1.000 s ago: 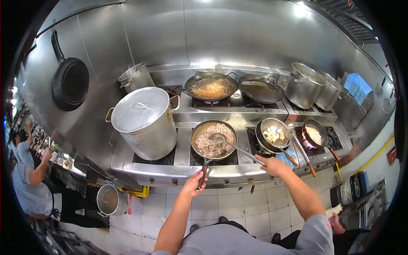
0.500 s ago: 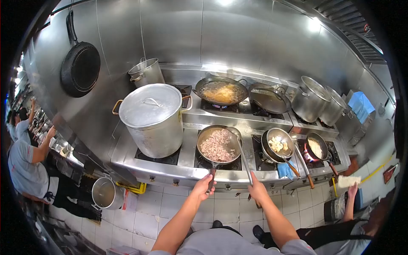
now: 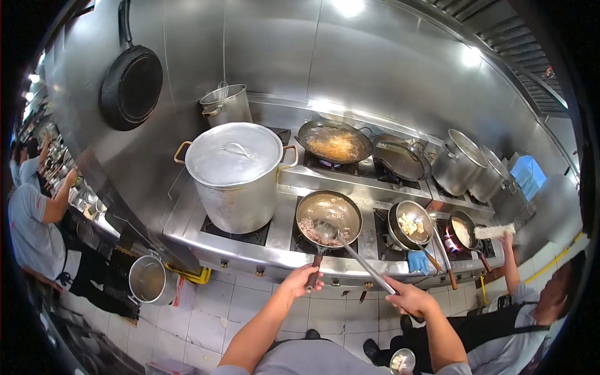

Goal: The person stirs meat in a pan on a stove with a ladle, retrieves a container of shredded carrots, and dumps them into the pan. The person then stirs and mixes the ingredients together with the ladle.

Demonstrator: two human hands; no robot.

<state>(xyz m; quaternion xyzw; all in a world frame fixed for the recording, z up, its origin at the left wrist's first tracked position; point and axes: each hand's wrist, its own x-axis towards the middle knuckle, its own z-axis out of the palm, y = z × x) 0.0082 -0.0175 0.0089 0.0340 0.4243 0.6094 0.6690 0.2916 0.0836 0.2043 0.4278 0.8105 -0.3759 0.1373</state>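
My left hand (image 3: 302,280) is wrapped around the dark handle of a frying pan (image 3: 342,210) on the front burner. Small pieces of pinkish-brown chopped meat (image 3: 308,229) lie heaped at the pan's near left side, with a few bits on the bare far side. My right hand (image 3: 411,299) grips the end of a long metal ladle (image 3: 370,266), whose bowl rests among the meat. Left of the pan stands a large lidded stockpot (image 3: 236,203).
Behind is a wok (image 3: 331,142) of bubbling oil beside another dark wok (image 3: 400,160). On the right, a strainer with pale pieces (image 3: 411,224) sits over a pan, near a small flaming pan (image 3: 464,232). A co-worker (image 3: 525,331) stands close at right, holding a pale cloth-like thing (image 3: 495,231).
The ladle has swung from the pan's far right rim down into the meat, and my right hand moved right and lower. The meat has shifted toward me. The co-worker's pale item rose toward the stove.
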